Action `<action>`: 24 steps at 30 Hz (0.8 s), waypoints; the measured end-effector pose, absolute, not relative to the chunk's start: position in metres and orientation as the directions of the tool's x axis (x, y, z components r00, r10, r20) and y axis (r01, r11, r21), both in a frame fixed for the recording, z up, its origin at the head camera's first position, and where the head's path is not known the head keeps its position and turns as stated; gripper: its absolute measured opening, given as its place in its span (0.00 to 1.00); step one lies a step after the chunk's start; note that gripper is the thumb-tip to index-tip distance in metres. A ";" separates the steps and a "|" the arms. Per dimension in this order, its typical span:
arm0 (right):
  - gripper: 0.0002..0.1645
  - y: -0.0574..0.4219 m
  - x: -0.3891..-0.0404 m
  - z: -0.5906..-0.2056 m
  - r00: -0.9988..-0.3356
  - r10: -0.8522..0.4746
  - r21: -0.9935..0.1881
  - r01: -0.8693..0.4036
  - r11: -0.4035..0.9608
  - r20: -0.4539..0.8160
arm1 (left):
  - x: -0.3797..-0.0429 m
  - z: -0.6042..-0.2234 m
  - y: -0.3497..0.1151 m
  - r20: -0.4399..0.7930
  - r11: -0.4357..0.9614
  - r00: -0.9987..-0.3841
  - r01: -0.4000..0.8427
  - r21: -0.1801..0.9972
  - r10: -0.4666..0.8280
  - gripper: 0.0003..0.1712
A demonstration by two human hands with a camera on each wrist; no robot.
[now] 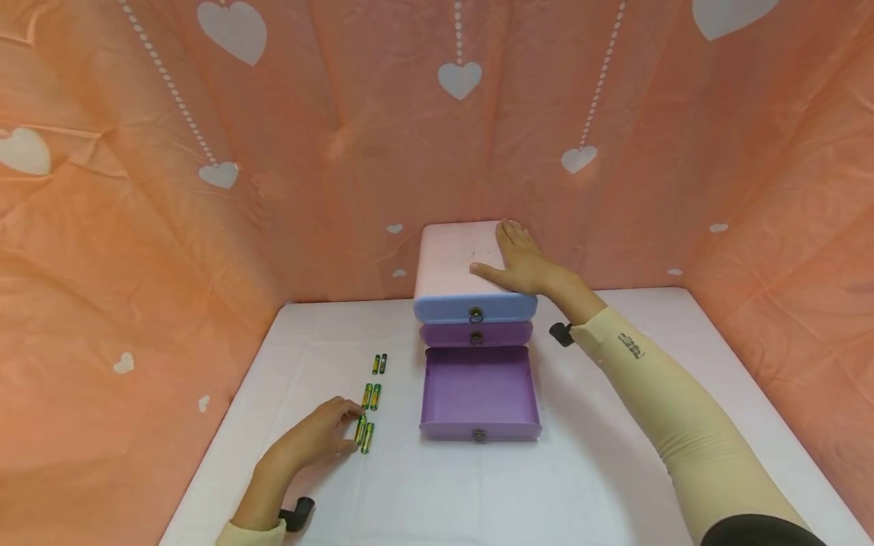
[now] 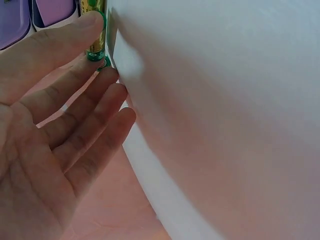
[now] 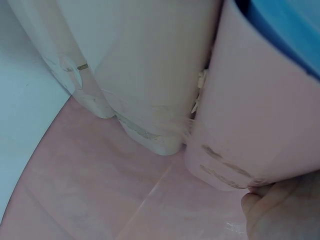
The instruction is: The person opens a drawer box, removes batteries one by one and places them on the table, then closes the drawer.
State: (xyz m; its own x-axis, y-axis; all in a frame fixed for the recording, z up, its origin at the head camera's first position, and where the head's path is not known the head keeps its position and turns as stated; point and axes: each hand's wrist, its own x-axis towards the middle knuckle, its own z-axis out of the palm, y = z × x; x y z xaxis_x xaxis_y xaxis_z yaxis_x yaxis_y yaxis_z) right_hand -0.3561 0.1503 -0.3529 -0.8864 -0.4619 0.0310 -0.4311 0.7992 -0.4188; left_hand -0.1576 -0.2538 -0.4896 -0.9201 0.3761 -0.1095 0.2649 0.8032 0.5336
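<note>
My left hand (image 1: 321, 434) is low over the table beside the nearest pair of small green-and-gold batteries. Its thumb and index fingertip pinch one battery (image 1: 359, 430), which also shows in the left wrist view (image 2: 96, 42); the other fingers extend loosely. A second battery (image 1: 368, 438) lies right alongside. My right hand (image 1: 522, 263) rests with fingers spread on the pink top of a small drawer cabinet (image 1: 454, 262). The cabinet's bottom purple drawer (image 1: 481, 390) is pulled far out and holds nothing. Above it, the middle purple drawer (image 1: 447, 334) sticks out slightly, under a blue drawer (image 1: 444, 308).
Two more pairs of batteries, a middle pair (image 1: 372, 396) and a far pair (image 1: 379, 364), lie left of the cabinet on the white table (image 1: 478, 493). An orange-pink cloth (image 1: 341, 189) with white hearts hangs behind and at both sides.
</note>
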 end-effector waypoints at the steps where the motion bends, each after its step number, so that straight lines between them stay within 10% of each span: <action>1: 0.68 0.150 -0.356 -0.353 -0.887 -0.461 -0.418 -0.430 0.800 0.030 | -0.157 -0.490 -0.253 -0.110 0.805 -0.921 0.263 0.532 0.374 0.30; 24: 0.67 0.150 -0.355 -0.352 -0.885 -0.464 -0.413 -0.436 0.799 0.038 | -0.153 -0.489 -0.247 -0.150 0.833 -0.944 0.177 0.524 0.295 0.33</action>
State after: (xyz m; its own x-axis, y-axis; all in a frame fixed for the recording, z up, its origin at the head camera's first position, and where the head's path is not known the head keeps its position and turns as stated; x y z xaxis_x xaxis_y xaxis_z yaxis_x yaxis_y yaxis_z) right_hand -0.3548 0.1500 -0.3515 -0.8852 -0.4637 0.0380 -0.4364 0.7991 -0.4134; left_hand -0.1531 -0.2470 -0.4892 -0.9437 0.2948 -0.1499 0.1772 0.8334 0.5236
